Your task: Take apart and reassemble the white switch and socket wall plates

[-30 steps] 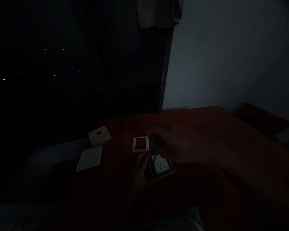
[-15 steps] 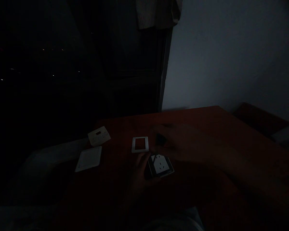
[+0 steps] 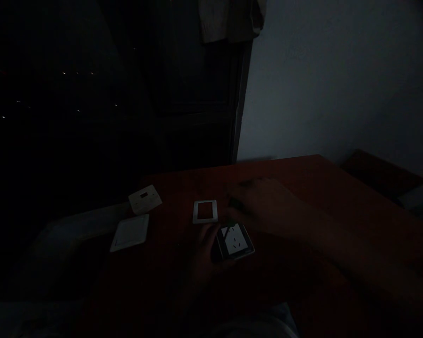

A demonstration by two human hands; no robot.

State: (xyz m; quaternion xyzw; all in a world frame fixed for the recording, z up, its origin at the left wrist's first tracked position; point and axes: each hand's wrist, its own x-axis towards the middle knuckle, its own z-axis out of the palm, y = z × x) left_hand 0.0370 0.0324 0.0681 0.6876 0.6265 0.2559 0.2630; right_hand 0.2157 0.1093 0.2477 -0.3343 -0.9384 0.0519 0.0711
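Observation:
The scene is very dark. My left hand (image 3: 204, 256) grips the left side of a white wall socket (image 3: 235, 241) in a dark frame, on a red table (image 3: 303, 173). My right hand (image 3: 264, 204) hovers just above and behind the socket, its fingers curled round a small dark tool that I cannot make out, whose tip touches the socket's top edge. A white square frame (image 3: 205, 211) lies flat just left of my right hand.
Two white switch plates (image 3: 145, 198) (image 3: 130, 232) lie at the table's left edge. A dark door and a hanging cloth (image 3: 229, 19) stand behind, with a pale wall (image 3: 338, 84) to the right. A brown piece of furniture (image 3: 380, 176) sits at the right.
My right hand has shifted slightly right and back from the white frame. My left hand and the socket have stayed in place.

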